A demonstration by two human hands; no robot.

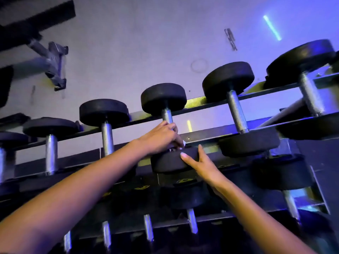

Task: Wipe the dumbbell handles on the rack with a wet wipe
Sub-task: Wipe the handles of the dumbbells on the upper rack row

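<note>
A black dumbbell (163,97) with a knurled steel handle (167,115) lies on the top shelf of the rack (201,102), in the middle of the view. My left hand (159,138) curls round the lower part of that handle, with a white wet wipe (184,143) showing under the fingers. My right hand (200,163) holds the rim of the dumbbell's near weight head (168,163), thumb on top and fingers over the far side.
Several other dumbbells lie along the top shelf, at the left (104,112) and right (229,81). A lower shelf (190,220) holds more of them. A grey wall (146,43) stands behind, with a dark bracket (55,68) at upper left.
</note>
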